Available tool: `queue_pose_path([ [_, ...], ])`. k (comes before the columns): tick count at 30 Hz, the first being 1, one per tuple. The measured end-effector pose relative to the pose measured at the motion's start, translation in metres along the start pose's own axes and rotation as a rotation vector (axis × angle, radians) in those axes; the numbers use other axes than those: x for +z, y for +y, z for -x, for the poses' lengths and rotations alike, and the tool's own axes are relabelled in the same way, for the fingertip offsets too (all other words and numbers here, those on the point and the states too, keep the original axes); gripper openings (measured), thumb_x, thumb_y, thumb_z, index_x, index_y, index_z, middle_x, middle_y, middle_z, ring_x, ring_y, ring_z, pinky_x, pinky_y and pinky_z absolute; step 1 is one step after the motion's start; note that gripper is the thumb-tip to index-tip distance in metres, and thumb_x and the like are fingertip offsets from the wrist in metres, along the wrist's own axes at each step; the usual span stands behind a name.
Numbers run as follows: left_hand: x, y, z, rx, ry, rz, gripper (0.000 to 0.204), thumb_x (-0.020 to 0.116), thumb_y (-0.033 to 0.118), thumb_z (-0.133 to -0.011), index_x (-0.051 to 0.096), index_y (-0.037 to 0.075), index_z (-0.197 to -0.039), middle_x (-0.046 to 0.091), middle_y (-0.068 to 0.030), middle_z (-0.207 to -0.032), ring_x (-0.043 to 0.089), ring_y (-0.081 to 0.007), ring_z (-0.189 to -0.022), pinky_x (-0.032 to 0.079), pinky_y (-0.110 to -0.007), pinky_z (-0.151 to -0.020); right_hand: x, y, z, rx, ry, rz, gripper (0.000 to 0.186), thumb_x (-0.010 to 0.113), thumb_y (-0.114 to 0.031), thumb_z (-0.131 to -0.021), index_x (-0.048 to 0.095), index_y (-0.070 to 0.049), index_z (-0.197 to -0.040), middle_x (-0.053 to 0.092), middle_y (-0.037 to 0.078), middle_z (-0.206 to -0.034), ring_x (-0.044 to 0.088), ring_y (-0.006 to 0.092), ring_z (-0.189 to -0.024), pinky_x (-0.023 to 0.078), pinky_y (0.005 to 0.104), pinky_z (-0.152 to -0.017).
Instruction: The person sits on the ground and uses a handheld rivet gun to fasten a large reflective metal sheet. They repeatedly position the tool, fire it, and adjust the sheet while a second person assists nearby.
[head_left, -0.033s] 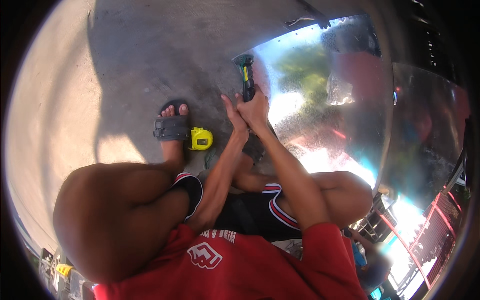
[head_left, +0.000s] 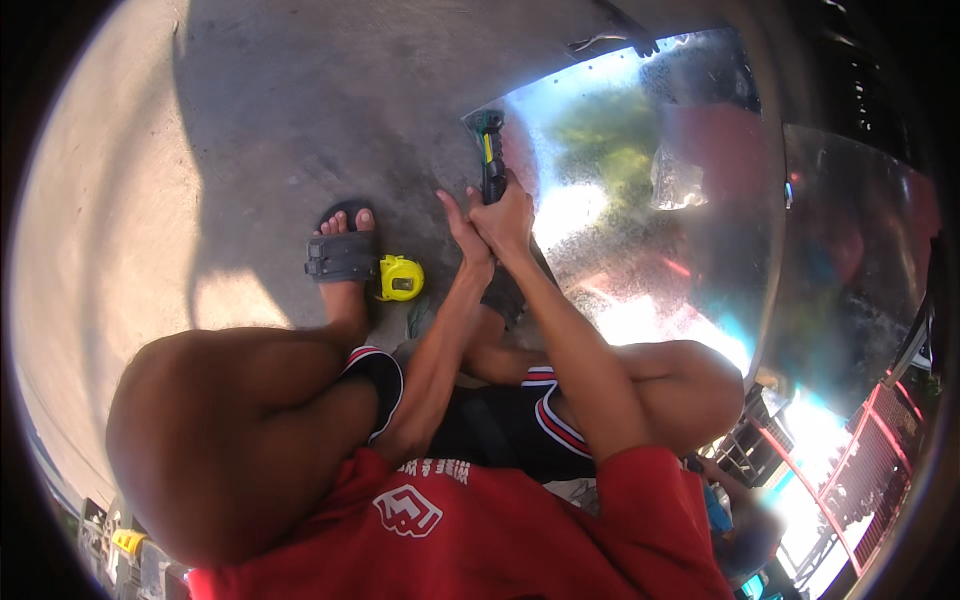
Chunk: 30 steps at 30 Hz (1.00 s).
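Observation:
A black hand-held power tool with a green head and a yellow stripe, which looks like an angle grinder (head_left: 491,150), points away from me. Its head is beside the left edge of a shiny metal sheet (head_left: 620,240). My right hand (head_left: 508,218) is closed around the tool's black rear part. Pressed against it from the left is my left hand (head_left: 467,233), its thumb stretched out and its other fingers partly hidden behind the right hand and the tool. On the ground left of my forearms lies a yellow tape measure (head_left: 401,278), next to my sandalled foot (head_left: 342,245).
Crumpled clear plastic (head_left: 678,182) lies on the sheet. A dark bar (head_left: 625,25) crosses beyond its far edge. More sheet metal (head_left: 850,220) is at the right, with a red railing (head_left: 860,480) near the lower right. Concrete ground (head_left: 270,110) stretches left, and my bent knees flank my arms.
Both hands and the tool have shifted very slightly to the left. Their hold looks the same.

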<state>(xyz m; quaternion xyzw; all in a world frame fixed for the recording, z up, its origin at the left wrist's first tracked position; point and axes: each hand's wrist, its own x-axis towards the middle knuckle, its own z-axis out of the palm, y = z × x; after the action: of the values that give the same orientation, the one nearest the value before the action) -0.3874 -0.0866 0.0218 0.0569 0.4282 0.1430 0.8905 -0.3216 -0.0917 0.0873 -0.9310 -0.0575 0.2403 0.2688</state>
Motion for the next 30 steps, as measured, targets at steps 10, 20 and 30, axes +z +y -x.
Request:
queue_pose_path([
  [10,0.014,0.002,0.008,0.009,-0.06,-0.284,0.111,0.02,0.089,-0.085,0.062,-0.008,-0.119,0.064,-0.013,-0.116,0.059,-0.0209,-0.108,0.043,-0.03,-0.097,-0.064,-0.044,-0.011,-0.033,-0.148,0.2,0.076,0.08,-0.054,-0.071,0.062,0.011,-0.107,0.069,0.025,-0.095,0.07,0.0338,-0.088,0.054,0.0393,-0.077],
  [20,0.024,0.015,0.019,-0.063,-0.005,-0.143,0.103,0.031,0.086,-0.086,0.051,-0.002,-0.134,0.058,-0.0141,-0.131,0.055,-0.0253,-0.12,0.042,-0.035,-0.103,-0.027,-0.014,-0.013,0.217,-0.3,-0.191,0.044,0.085,-0.039,-0.074,0.064,-0.001,-0.074,0.061,0.006,-0.067,0.06,0.0169,-0.061,0.048,0.0327,-0.058],
  [30,0.009,0.008,0.005,-0.046,0.042,-0.145,0.103,0.031,0.089,-0.083,0.058,0.0,-0.127,0.062,-0.013,-0.123,0.058,-0.0237,-0.113,0.043,-0.034,-0.1,0.009,0.011,-0.017,0.074,0.02,0.018,0.044,0.083,-0.034,-0.07,0.065,0.003,-0.084,0.069,0.02,-0.077,0.069,0.0312,-0.073,0.052,0.0436,-0.069],
])
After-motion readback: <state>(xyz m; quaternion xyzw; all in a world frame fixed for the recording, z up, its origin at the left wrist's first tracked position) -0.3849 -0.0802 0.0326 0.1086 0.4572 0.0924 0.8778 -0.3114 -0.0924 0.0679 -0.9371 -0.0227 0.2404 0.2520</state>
